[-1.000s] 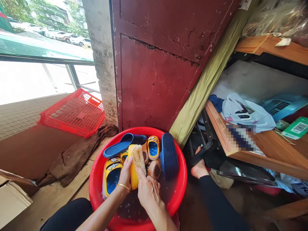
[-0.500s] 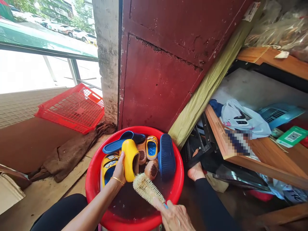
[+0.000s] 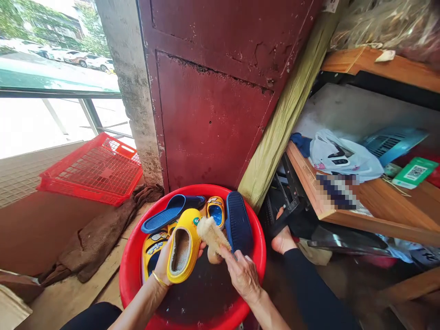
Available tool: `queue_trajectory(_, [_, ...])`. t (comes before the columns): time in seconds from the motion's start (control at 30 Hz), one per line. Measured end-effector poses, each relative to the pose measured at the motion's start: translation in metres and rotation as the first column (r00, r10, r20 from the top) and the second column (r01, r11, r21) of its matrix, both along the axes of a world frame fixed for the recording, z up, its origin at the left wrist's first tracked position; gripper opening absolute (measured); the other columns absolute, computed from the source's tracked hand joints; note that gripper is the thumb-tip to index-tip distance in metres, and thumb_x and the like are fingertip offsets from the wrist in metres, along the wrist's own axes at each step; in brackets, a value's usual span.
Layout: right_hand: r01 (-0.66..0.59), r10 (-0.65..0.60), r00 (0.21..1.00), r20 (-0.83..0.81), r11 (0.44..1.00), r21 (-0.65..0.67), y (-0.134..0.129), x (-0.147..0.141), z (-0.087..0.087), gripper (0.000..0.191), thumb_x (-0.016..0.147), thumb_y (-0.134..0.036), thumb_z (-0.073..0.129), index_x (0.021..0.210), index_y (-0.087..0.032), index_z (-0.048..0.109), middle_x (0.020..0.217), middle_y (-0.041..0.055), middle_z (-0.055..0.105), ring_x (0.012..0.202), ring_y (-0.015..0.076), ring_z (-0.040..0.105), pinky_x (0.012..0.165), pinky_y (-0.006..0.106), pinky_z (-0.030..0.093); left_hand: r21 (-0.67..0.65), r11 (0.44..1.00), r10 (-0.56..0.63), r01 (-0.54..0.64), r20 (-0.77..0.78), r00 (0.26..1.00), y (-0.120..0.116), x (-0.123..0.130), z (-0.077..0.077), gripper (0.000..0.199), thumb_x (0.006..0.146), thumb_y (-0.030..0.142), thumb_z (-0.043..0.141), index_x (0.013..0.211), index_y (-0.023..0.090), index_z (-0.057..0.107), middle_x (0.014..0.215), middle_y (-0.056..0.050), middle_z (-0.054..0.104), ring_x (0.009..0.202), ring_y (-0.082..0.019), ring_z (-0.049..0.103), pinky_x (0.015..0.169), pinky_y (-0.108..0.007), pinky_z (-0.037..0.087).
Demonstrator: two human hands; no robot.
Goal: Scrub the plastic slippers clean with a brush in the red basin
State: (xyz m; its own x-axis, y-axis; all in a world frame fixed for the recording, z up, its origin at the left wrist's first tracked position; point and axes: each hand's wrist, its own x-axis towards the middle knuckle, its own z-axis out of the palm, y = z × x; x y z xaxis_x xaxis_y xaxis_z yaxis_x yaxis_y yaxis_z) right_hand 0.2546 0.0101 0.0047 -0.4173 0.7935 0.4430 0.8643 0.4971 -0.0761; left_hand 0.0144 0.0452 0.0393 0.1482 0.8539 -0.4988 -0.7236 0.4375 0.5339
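Note:
My left hand (image 3: pixel 164 262) grips a yellow clog-style slipper (image 3: pixel 191 231) with a grey lining, its opening turned up toward me. My right hand (image 3: pixel 243 273) is closed round the handle of a scrub brush (image 3: pixel 212 232) with pale bristles. The bristles are against or very close to the slipper's right side. Both hands are above a red basin (image 3: pixel 124 270) of dark water. Around the basin's far side are a blue slipper (image 3: pixel 163 219), an upturned navy slipper (image 3: pixel 238 222), a yellow-and-blue slipper (image 3: pixel 216 211) and a yellow printed slipper (image 3: pixel 154 245). A brown slipper, partly hidden, lies behind the brush.
A maroon metal door (image 3: pixel 209 133) stands behind the basin. On the left are a red plastic crate (image 3: pixel 99 172) and a brown cloth (image 3: pixel 99 236). Wooden shelving (image 3: pixel 309 183) with a plastic bag (image 3: pixel 343 158) stands on the right, above a bare foot (image 3: pixel 283 238).
My left hand has turned the yellow slipper so its lined opening faces me. My right hand has raised the brush to the slipper's right side. The view has shifted slightly.

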Motion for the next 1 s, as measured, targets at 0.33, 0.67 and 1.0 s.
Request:
queue_trajectory(0.33, [0.091,-0.128,0.968,-0.217,0.981,-0.171,0.018,-0.019,0.004,0.049,0.101,-0.022,0.037,0.146,-0.028,0.053,0.092,0.0093,0.073,0.077,0.0201,0.072,0.073,0.028,0.057,-0.071,0.983,-0.164,0.168,0.055,0.985,-0.014,0.005,0.006,0.063,0.085,0.063,0.058,0.131,0.019,0.064,0.094,-0.012,0.080,0.093,-0.034,0.076,0.078,-0.045,0.063])
queue_trajectory(0.67, [-0.106,-0.193,0.743,-0.641,0.912,-0.397,-0.007,-0.001,0.018,0.052,0.102,-0.032,0.040,0.152,-0.019,0.044,0.139,0.0122,0.062,0.113,0.0218,0.068,0.100,0.037,0.054,0.265,0.961,0.045,0.079,-0.431,0.901,-0.024,0.021,0.018,0.079,0.062,0.017,0.087,0.136,0.022,0.059,0.111,-0.008,0.078,0.118,-0.035,0.066,0.089,-0.033,0.060])
queue_trajectory(1.0, [-0.223,-0.143,0.646,-0.750,0.904,-0.365,-0.014,-0.014,0.043,0.057,0.097,-0.027,0.048,0.153,-0.020,0.041,0.144,0.0086,0.059,0.130,0.0229,0.057,0.107,0.037,0.048,0.461,0.729,0.219,0.505,-0.857,0.466,-0.031,0.029,0.018,0.093,0.064,0.031,0.086,0.148,0.021,0.046,0.150,-0.012,0.052,0.144,-0.037,0.041,0.121,-0.050,0.032])
